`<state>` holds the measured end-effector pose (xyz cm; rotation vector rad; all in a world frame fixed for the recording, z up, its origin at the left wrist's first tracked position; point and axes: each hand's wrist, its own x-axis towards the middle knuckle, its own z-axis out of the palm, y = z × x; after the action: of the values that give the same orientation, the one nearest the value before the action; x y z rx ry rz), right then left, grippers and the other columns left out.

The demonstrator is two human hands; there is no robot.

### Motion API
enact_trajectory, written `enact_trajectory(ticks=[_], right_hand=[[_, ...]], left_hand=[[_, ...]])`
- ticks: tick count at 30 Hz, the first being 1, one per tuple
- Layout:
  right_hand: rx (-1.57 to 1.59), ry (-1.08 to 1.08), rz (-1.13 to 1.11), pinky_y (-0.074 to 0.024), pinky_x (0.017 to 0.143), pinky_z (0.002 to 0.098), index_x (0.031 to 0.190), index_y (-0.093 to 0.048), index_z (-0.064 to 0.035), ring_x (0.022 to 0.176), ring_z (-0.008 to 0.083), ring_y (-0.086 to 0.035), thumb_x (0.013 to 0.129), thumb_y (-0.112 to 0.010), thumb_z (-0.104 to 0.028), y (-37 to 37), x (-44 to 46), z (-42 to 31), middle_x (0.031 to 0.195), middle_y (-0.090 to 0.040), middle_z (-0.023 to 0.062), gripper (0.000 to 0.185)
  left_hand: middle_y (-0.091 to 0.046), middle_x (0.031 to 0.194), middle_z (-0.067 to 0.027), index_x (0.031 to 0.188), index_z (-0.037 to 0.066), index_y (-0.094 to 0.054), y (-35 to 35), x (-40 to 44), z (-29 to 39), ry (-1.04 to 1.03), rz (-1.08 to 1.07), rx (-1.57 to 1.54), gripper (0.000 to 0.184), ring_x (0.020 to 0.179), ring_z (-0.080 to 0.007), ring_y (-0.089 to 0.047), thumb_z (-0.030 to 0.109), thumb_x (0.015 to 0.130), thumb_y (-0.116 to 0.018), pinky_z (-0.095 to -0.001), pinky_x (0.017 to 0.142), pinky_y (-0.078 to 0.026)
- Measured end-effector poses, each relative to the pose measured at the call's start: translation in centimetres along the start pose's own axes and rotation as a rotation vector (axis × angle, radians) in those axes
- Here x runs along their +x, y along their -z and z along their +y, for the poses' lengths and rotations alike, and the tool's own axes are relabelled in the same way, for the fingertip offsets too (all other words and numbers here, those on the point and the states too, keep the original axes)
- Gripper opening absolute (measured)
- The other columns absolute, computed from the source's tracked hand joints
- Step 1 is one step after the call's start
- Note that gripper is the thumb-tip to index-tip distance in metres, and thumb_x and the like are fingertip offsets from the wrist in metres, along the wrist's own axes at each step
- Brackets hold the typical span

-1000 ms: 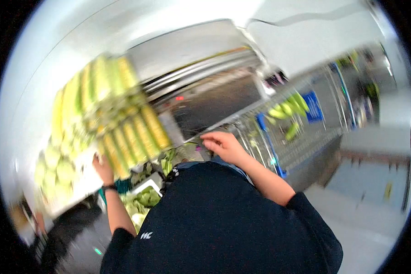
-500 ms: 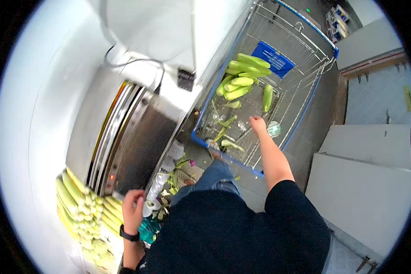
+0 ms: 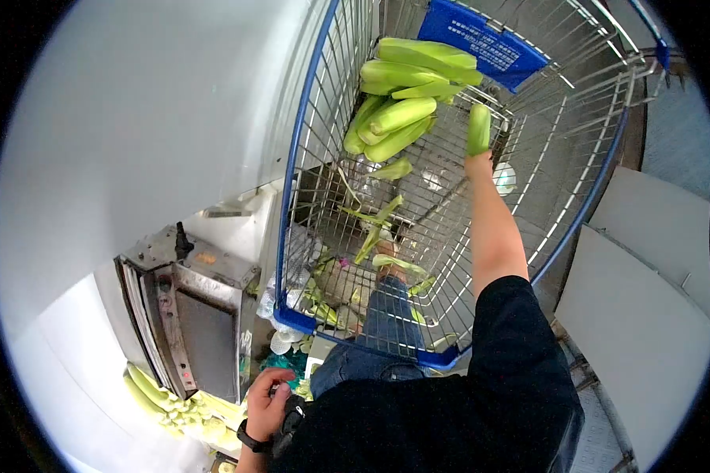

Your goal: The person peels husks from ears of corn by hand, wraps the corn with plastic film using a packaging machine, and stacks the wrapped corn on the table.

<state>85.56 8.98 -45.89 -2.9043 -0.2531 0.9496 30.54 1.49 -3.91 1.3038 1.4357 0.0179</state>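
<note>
My right hand (image 3: 479, 164) reaches down into a shopping cart (image 3: 289, 197) and is closed around the lower end of a green ear of corn (image 3: 479, 130) in its husk. Several more husked-over corn ears (image 3: 402, 115) lie piled at the cart's far left. Loose husk pieces (image 3: 385, 225) are scattered over the wire floor. Close to my body, beside the dark shirt, my left hand (image 3: 268, 402) hangs with fingers loosely bent and thumb apart. I make out nothing held in it.
To the left stands a metal wrapping machine (image 3: 201, 323), with a stack of pale corn (image 3: 154, 398) behind it. Husk scraps (image 3: 323, 307) litter the floor under the cart. White panels (image 3: 647, 315) stand on the right.
My right hand has moved forward and taken hold of the lone corn ear. I have leaned nearer the cart, which now looks larger. My left hand has come closer to my body.
</note>
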Motion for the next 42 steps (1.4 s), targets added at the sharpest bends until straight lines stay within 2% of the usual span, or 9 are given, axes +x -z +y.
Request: enact_trajectory(ticks=[7,11,15,25,32,36,38,41,42], right_hand=[[0.245,0.078,0.067,-0.0537,0.084,0.0447,0.121,-0.052,-0.0028,0.102,0.037,-0.065,0.085,-0.072,-0.032,-4.8,-0.3,1.4,0.114,-0.065,0.0197,0.05],[1.529,-0.318,-0.511,-0.0554,0.065,0.0353,0.112,-0.058,-0.0064,0.078,0.0229,-0.061,0.086,-0.072,-0.029,-4.8,-8.3,-0.7,0.096,-0.062,0.0106,0.037],[1.745,-0.414,-0.955,-0.0558,0.063,0.0306,0.098,-0.062,-0.006,0.075,0.0199,-0.061,0.091,-0.064,-0.028,-0.8,-16.8,0.5,0.087,-0.062,0.0093,0.023],[0.645,0.673,-1.216,-0.0485,0.053,0.0275,0.154,-0.027,-0.0197,0.073,0.0177,-0.062,0.091,-0.057,-0.021,13.4,-52.5,8.3,0.112,-0.059,0.0105,0.07],[-0.318,0.858,-1.876,-0.0481,0.052,0.0266,0.148,-0.037,-0.0087,0.068,0.0165,-0.061,0.091,-0.065,-0.031,11.1,-73.6,19.9,0.103,-0.063,0.0105,0.067],[-0.133,1.187,-2.189,-0.0494,0.08,0.0284,0.139,-0.05,-0.0033,0.089,0.0139,-0.061,0.096,-0.06,-0.033,3.2,-79.0,23.8,0.101,-0.062,0.0059,0.052],[-0.337,1.541,-1.989,-0.0444,0.096,0.0336,0.143,-0.042,-0.0008,0.11,0.019,-0.058,0.095,-0.064,-0.03,2.0,-83.9,28.0,0.114,-0.061,0.0096,0.06],[-0.674,2.035,-1.968,-0.039,0.107,0.0382,0.15,-0.026,-0.0023,0.13,0.0266,-0.048,0.09,-0.07,-0.022,-0.1,-88.8,33.9,0.135,-0.052,0.015,0.077],[-0.8,1.858,-1.891,-0.0387,0.107,0.0356,0.148,-0.029,-0.0014,0.127,0.0237,-0.049,0.091,-0.069,-0.021,-0.8,-90.0,35.2,0.137,-0.05,0.0138,0.073]], left_hand=[[-0.066,0.101,-0.0123,0.107,-0.001,-0.064,-2.1,0.7,0.0,0.009,0.068,0.012,0.019,0.092,-0.0232,-0.064,0.002,0.089,-0.059,-0.032,0.081,-0.049],[-0.067,0.102,-0.0127,0.109,0.0,-0.064,-2.4,-2.5,0.0,-0.064,0.109,-0.015,0.022,0.093,-0.025,-0.064,0.0,0.088,-0.06,-0.0326,0.082,-0.049],[-0.066,0.103,-0.013,0.113,0.0,-0.062,-3.0,-7.1,-0.7,-0.146,0.215,0.016,0.026,0.095,-0.0275,-0.064,0.002,0.087,-0.062,-0.0347,0.084,-0.05],[-0.056,0.122,-0.0173,0.124,0.004,-0.057,-8.8,-24.3,-10.7,-0.322,0.686,0.127,0.046,0.113,-0.0373,-0.056,0.011,0.081,-0.072,-0.0421,0.096,-0.047],[-0.051,0.133,-0.0182,0.132,0.008,-0.05,-14.7,-36.4,-17.4,-0.281,1.089,0.547,0.076,0.13,-0.0372,-0.046,0.017,0.064,-0.084,-0.049,0.108,-0.039],[-0.061,0.112,-0.0171,0.126,0.001,-0.047,-19.2,-44.1,-24.6,-0.023,1.497,-0.384,0.055,0.106,-0.0332,-0.06,0.012,0.08,-0.076,-0.042,0.092,-0.048],[-0.059,0.114,-0.0111,0.129,0.0,-0.043,-20.7,-46.4,-26.0,-0.34,1.683,-0.935,0.052,0.106,-0.022,-0.059,0.016,0.088,-0.073,-0.0358,0.092,-0.048],[-0.053,0.126,-0.0135,0.14,0.0,-0.032,-22.3,-48.8,-27.3,-0.276,1.793,-1.069,0.059,0.117,-0.021,-0.053,0.025,0.097,-0.063,-0.0357,0.1,-0.044],[-0.051,0.132,-0.0172,0.145,0.0,-0.028,-22.5,-49.2,-28.2,-0.21,1.838,-0.987,0.062,0.123,-0.024,-0.051,0.028,0.099,-0.059,-0.0374,0.104,-0.042]])
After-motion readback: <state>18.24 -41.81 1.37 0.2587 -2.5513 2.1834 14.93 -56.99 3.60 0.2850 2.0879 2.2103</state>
